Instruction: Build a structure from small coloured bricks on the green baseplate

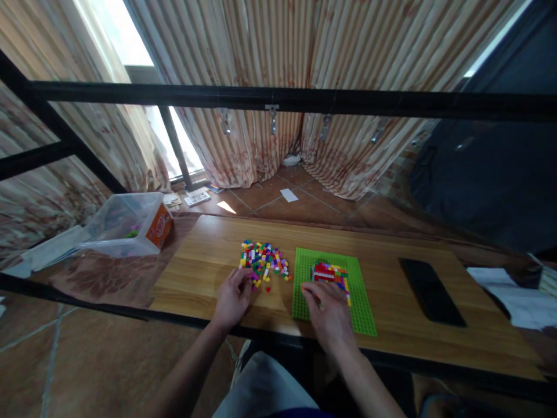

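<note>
Step in hand: building a small brick model on the green baseplate (363,290); by my reading one brick is being seated while the next is picked.
Right hand (327,316): resting on the near left part of the green baseplate, fingers drawn together and pointing at the near edge of the brick model (329,273); whether a brick sits under the fingertips I cannot tell.
Left hand (232,299): left of the green baseplate on the wooden tabletop (391,325), fingers loosely curled, tips touching the near edge of the loose brick pile (263,261); nothing clearly pinched.
Brick model: red, white and mixed-colour rows, standing on the green baseplate just beyond the right hand.
Loose brick pile: just left of the green baseplate, close to its left edge, slightly farther than the left hand.
Next move calls for: likely a fine fingertip pinch on one brick, a short carry rightward onto the green baseplate, then a straight press down.
Edges: the near edge of the green baseplate lies close to the tabletop's front edge, under the right wrist.
Open room: bare wood right of the green baseplate up to the black phone (430,296); bare wood also beyond it.
Farther off: clear plastic bin (126,223) far left of the green baseplate; black frame bar (278,100) and curtains (261,52) behind.
</note>
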### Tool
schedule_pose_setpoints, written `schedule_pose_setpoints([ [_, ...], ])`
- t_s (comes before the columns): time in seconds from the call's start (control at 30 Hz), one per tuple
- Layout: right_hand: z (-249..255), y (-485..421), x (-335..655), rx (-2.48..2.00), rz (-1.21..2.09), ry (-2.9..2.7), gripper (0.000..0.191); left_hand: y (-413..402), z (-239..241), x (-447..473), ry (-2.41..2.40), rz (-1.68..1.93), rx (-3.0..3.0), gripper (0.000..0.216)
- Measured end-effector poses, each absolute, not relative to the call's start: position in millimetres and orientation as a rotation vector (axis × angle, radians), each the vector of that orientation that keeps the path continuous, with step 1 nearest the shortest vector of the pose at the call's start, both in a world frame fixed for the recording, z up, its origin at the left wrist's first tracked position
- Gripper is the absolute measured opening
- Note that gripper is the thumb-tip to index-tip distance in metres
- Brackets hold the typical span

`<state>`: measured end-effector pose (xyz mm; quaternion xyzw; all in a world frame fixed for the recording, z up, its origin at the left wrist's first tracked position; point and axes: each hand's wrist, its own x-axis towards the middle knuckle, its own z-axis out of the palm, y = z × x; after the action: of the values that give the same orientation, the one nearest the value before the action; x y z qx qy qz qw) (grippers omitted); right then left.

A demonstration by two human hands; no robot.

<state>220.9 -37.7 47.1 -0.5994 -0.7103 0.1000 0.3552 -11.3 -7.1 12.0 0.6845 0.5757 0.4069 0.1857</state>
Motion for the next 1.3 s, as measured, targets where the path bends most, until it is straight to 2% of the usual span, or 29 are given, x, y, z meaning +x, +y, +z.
schedule_pose_setpoints([
  [0.23, 37, -21, 271, -1.648, 0.098, -1.587, 0.03, -7, 9, -11, 1.636, 1.138, 1.929, 0.018],
  [0.57, 27, -3, 262, -1.635, 0.109, -1.608, 0.031, -7, 11, -10, 1.647, 1.129, 1.936, 0.018],
  [0.97, 24, 7, 267, -1.612, 0.283, -1.538, 0.028, -7, 9, -9, 1.652, 1.129, 1.912, 0.018],
  [1.3, 23, -1, 266, -1.581, 0.112, -1.72, 0.03, -9, 8, -9, 1.662, 1.115, 1.928, 0.019],
])
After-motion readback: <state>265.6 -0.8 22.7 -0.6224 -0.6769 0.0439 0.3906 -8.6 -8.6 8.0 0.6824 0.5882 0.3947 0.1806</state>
